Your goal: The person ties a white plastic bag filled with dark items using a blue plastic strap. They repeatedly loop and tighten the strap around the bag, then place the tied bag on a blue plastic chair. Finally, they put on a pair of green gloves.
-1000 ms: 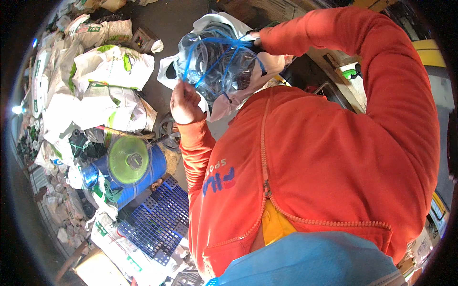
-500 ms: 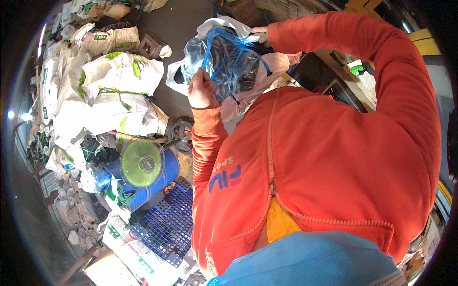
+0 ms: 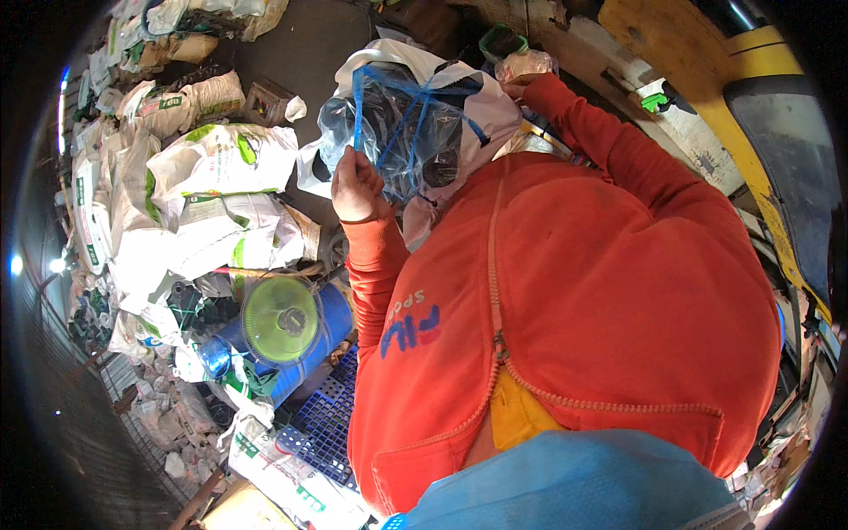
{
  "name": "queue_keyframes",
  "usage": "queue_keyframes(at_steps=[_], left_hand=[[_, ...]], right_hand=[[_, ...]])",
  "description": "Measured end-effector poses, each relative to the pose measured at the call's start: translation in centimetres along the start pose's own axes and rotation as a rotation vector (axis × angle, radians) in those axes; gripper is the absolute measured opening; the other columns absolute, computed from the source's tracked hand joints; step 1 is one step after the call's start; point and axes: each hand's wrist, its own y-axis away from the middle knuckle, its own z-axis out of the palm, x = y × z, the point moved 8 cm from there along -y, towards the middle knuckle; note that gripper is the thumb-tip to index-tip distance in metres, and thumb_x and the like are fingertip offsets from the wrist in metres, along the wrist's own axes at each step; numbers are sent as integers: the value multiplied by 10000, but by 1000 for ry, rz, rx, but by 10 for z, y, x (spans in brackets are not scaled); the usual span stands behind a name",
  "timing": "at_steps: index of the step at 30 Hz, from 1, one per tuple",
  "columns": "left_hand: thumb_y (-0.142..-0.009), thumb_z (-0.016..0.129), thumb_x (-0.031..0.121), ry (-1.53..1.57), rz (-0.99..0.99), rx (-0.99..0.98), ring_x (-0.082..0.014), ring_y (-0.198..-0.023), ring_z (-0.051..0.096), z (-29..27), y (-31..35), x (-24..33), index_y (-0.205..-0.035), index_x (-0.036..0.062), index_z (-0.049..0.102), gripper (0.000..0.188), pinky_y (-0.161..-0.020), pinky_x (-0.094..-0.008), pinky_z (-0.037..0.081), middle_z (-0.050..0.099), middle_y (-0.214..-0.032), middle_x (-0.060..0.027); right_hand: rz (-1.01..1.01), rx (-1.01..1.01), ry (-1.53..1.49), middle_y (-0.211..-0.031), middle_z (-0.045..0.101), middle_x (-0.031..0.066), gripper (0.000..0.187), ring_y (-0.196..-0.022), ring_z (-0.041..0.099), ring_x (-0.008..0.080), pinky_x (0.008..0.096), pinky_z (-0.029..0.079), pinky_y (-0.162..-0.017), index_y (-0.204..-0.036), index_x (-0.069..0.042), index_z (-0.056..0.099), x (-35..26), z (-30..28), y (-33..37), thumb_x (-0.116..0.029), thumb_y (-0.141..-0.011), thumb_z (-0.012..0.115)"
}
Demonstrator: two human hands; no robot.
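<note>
My left hand [image 3: 358, 185] is closed in a pinch on the blue edging of a clear plastic bag [image 3: 420, 132]. Dark contents show through the clear film, and blue strips cross it. Around it lies a white and pinkish sack [image 3: 503, 110], its mouth spread wide. My right hand [image 3: 519, 86] is past the sack's right side, against a clear crumpled plastic item [image 3: 527, 64]. Its fingers are mostly hidden, so its grip cannot be made out. Just beyond is a green-rimmed container [image 3: 503, 42].
Full white sacks [image 3: 225, 163] are piled on the left. A green-faced fan [image 3: 280, 320] stands against a blue drum [image 3: 331, 322], with a blue plastic grid pallet [image 3: 322, 415] below. On the right are a yellow frame [image 3: 760, 190] and a pale board holding a green object [image 3: 654, 102].
My right hand has moved from the sack's far rim rightward to the clear plastic item. My left hand still pinches the blue edging, slightly lower and further left in view.
</note>
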Motion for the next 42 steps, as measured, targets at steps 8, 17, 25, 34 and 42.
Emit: queue_keyframes(at_steps=[8,17,25,34,42], left_hand=[[-849,494,227,-358,22,57,-56,-407,291,5,-10,3,-612,66,474,287,-376,-214,204,346,-503,50],[-828,496,213,-1338,704,-625,-317,-694,549,87,-32,-7,-693,28,563,239,-596,-372,428,563,-693,-141],[-812,523,257,-1258,754,-650,-350,-679,550,86,-50,-39,-763,28,581,241,-583,-406,434,571,-735,-157],[-816,520,265,-1163,687,-624,-342,-654,549,83,-55,-44,-744,34,578,249,-557,-389,428,564,-704,-155],[-834,493,291,-1251,659,-679,-353,-642,536,88,-51,-44,-734,27,566,291,-555,-394,410,543,-681,-165]], right_hand=[[72,283,-302,-895,608,104,324,-823,582,210,297,460,-708,-1002,-9,525,4,-17,12,-277,-821,538],[-741,149,932,-989,567,86,265,-883,533,176,278,437,-727,-1004,-35,517,-198,-45,-5,-260,-884,446],[-678,-335,1090,-1033,555,70,298,-920,521,183,295,432,-745,-1058,-59,519,-186,39,-44,-286,-877,451],[-249,136,544,-1082,542,51,345,-962,508,192,316,427,-765,-1119,-87,520,-120,-94,17,-315,-869,456],[-31,228,26,-928,589,39,404,-845,552,177,300,446,-736,-1122,-104,531,10,1,1,-393,-841,501]])
